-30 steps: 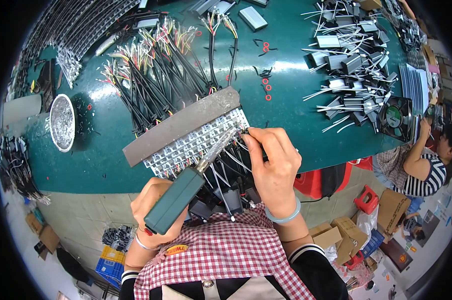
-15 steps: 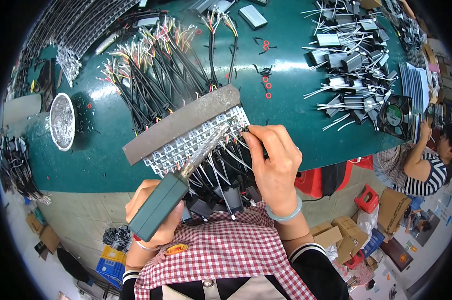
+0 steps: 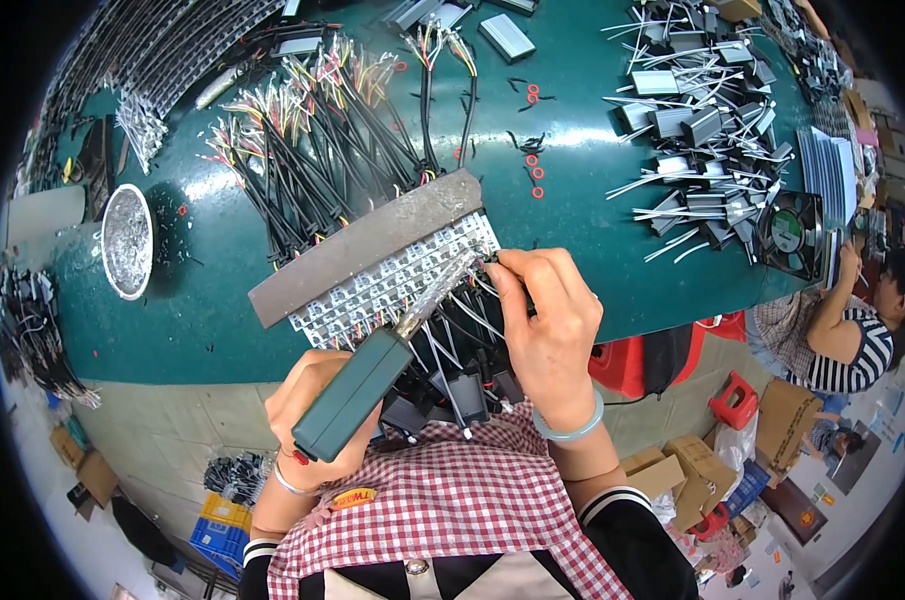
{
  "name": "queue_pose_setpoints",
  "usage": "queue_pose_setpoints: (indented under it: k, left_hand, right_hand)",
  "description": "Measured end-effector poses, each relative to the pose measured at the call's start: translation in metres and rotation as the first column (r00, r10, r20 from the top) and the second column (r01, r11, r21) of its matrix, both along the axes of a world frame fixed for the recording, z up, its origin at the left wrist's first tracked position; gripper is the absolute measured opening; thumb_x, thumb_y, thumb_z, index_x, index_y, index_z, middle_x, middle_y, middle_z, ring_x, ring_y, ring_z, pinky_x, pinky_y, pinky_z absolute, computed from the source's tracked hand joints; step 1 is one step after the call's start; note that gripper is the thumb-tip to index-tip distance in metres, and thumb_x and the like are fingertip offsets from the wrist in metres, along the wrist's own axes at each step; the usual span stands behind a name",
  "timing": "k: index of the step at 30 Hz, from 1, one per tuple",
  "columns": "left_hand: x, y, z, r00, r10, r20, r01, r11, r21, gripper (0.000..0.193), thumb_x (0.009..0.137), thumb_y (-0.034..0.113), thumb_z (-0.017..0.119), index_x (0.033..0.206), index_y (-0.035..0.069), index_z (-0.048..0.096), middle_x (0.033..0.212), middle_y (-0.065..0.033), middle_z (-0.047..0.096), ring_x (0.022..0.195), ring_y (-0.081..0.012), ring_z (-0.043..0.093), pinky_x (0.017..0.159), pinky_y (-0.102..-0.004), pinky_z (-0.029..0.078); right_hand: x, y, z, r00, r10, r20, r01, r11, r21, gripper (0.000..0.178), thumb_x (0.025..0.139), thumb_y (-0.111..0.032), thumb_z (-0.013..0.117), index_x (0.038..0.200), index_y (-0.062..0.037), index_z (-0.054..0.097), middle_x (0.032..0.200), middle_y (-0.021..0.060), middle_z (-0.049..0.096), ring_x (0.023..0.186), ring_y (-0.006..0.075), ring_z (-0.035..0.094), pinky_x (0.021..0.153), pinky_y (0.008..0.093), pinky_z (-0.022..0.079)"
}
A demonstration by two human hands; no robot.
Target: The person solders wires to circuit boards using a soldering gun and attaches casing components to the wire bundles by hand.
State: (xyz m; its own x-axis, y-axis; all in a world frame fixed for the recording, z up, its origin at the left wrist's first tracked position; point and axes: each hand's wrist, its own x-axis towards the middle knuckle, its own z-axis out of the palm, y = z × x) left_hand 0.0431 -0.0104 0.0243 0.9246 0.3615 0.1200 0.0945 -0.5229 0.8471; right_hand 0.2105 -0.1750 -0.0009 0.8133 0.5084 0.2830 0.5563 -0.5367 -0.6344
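The left hand (image 3: 317,415) is closed round a green-handled soldering iron (image 3: 357,392) that slants up-right, tip at the LED strip panel's (image 3: 397,280) near edge — right where the right hand's (image 3: 544,325) fingertips pinch a thin wire (image 3: 477,315).

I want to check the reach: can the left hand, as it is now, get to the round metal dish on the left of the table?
Probably not at once. The left hand is closed around the soldering iron, so it is occupied. The table between it and the dish looks free.
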Motion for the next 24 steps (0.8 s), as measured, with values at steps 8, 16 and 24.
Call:
queue_pose_setpoints:
  k: [8,16,24]
  left_hand:
    - [-0.002,0.000,0.000,1.000,0.003,0.004,-0.003,1.000,0.010,0.023,0.070,0.000,0.074,0.092,-0.005,0.068,0.082,-0.0137,0.064,0.067,-0.0247,0.061,0.062,-0.0338,0.049]
    - [-0.009,0.000,0.004,0.996,0.088,-0.005,-0.087,0.993,0.076,0.022,0.064,-0.004,0.074,0.086,-0.003,0.070,0.084,-0.0142,0.066,0.073,-0.0314,0.067,0.062,-0.0369,0.055]
    - [-0.009,-0.001,0.002,0.996,0.087,-0.002,-0.087,0.996,0.031,0.023,0.068,-0.003,0.074,0.090,-0.005,0.071,0.087,-0.0168,0.068,0.076,-0.0329,0.069,0.065,-0.0374,0.056]
  right_hand:
    - [0.000,-0.001,-0.002,1.000,0.005,-0.004,-0.005,1.000,0.007,0.014,0.082,0.000,0.075,0.094,-0.0012,0.067,0.083,0.0101,0.062,0.071,0.0275,0.064,0.060,0.0365,0.051]
    - [0.001,0.001,0.001,1.000,-0.005,0.003,0.005,1.000,0.008,0.014,0.080,0.004,0.077,0.091,0.0004,0.068,0.082,0.0122,0.064,0.067,0.0275,0.064,0.058,0.0356,0.050]
    - [0.001,0.001,0.001,0.999,0.025,0.021,-0.025,0.999,-0.030,0.014,0.082,0.000,0.075,0.092,-0.0008,0.066,0.083,0.0111,0.061,0.073,0.0286,0.064,0.063,0.0375,0.050]
